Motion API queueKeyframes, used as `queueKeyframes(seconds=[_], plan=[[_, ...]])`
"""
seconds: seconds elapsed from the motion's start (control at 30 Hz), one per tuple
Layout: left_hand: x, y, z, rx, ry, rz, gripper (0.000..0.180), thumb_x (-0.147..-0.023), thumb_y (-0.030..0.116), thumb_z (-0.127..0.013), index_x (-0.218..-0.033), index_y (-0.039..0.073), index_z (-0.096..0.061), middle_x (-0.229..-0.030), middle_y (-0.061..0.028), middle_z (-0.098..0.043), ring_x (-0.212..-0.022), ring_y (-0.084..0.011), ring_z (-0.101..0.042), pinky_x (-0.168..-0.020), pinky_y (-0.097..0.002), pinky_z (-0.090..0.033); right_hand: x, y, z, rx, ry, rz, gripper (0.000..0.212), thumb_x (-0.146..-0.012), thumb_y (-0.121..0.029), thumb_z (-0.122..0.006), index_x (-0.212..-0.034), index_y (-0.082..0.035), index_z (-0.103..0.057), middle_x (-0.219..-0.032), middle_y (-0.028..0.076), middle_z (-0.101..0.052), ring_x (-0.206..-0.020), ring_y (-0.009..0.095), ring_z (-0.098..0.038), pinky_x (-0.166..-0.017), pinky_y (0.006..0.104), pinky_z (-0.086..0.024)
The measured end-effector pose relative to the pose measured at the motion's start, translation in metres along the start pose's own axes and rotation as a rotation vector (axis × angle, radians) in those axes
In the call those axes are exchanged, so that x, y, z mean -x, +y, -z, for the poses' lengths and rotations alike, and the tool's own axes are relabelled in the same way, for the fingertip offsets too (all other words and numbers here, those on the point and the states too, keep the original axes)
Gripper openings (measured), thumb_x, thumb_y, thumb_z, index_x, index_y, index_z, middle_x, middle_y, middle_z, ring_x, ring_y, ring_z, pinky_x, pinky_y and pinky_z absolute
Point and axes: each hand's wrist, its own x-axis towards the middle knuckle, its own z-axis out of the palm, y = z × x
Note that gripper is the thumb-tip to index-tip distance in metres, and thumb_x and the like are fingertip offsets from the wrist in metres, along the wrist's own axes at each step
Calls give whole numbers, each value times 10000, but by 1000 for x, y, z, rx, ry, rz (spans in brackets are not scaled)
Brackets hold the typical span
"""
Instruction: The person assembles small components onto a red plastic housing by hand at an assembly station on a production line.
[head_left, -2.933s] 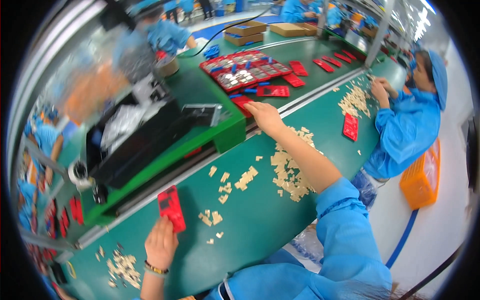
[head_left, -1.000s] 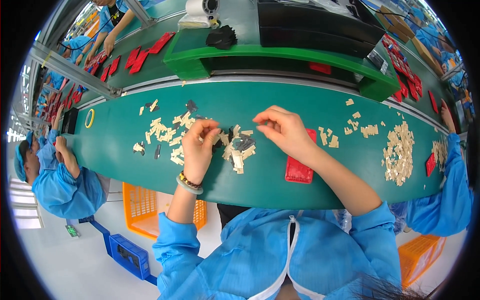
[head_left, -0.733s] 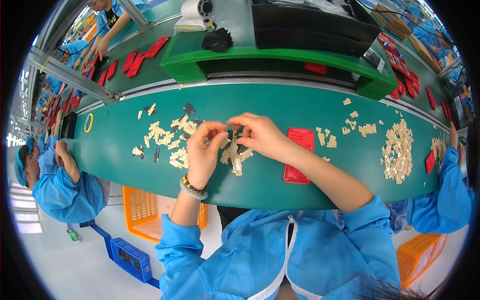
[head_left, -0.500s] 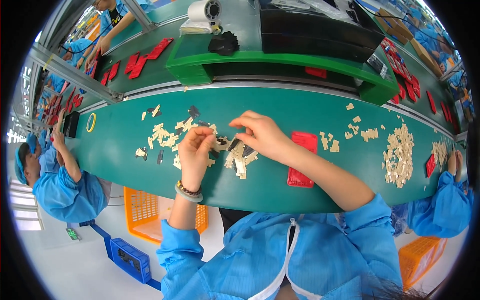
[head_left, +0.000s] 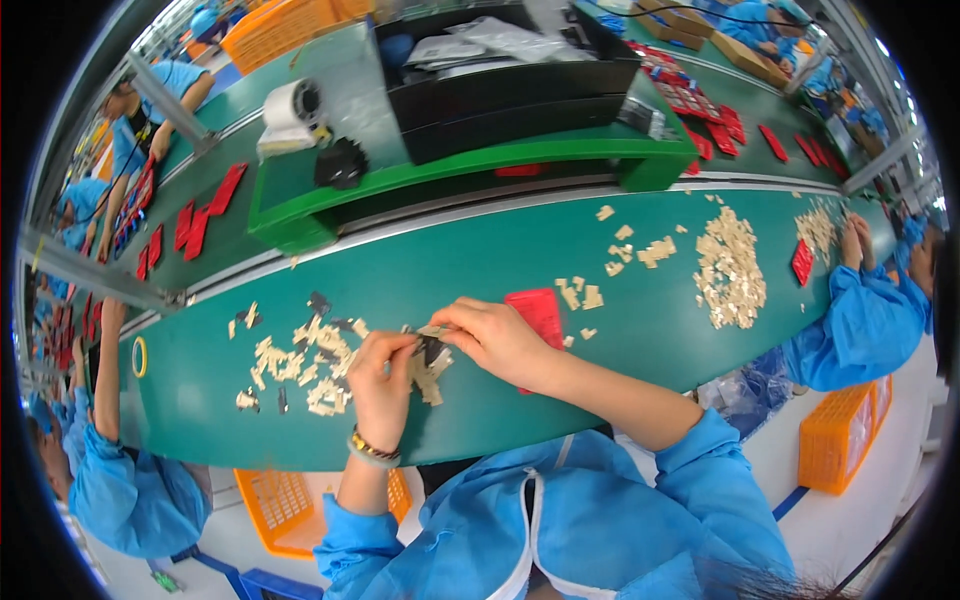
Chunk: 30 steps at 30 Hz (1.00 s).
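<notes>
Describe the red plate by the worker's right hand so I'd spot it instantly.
On the long green worktable, find the person's right hand. The red plate lies partly hidden behind it. Bigger and red, it stands apart from the small cream pieces to its right.

The case [head_left: 536, 314] looks like smooth, glossy red plastic. Under it, the bench [head_left: 250, 440] is smooth with a faint sheen. Left of the case, the tan pieces [head_left: 428, 383] look thin, flat and papery. Beyond it are crinkled, shiny plastic bags [head_left: 520, 40] and, nearer the case, a smooth metal rail [head_left: 440, 213]. In front of the case, the sleeve [head_left: 715, 495] is creased cloth.
</notes>
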Motion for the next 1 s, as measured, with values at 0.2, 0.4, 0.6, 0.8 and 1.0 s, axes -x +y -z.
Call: queueKeyframes(seconds=[0.2,0.4,0.6,0.8,1.0], plan=[[-10,48,-21,-304,-2,-292,246,-749,28,-740,-970,-32,-651,-855,-119,-655,-824,-259,-646,-752,-306,-522,20,-2,52,217,-95,118,121,-851,-93,-644,-938,-39,-580,-893,98,-606,-823,292,-623,-701,379,-509],[-5,53,-42,428,-411,230,140,-883,28,-647,-1008,-31,-624,-876,-76,-696,-793,-117,-667,-720,-230,-521,20,-37,96,176,-163,91,150,-810,-104,-667,-860,-51,-535,-851,90,-600,-778,285,-615,-659,374,-479],[0,59,-54,677,-450,265,106,-915,41,-628,-985,-38,-620,-869,-58,-688,-813,-105,-657,-733,-226,-524,40,-29,101,122,-105,73,154,-794,-111,-689,-855,-62,-556,-821,82,-556,-769,267,-602,-637,352,-496],[7,61,-58,952,-492,257,106,-910,18,-622,-1000,-39,-625,-1025,-67,-601,-945,-123,-583,-844,-251,-476,64,-22,85,236,113,310,205,-763,-54,-719,-955,-36,-647,-914,57,-612,-739,218,-639,-611,311,-526],[11,59,-61,672,-364,122,87,-824,7,-682,-898,-20,-646,-1060,-67,-580,-990,-157,-557,-852,-287,-453,70,-21,79,110,116,226,182,-780,13,-665,-959,-17,-661,-875,65,-635,-689,201,-640,-568,283,-516]])
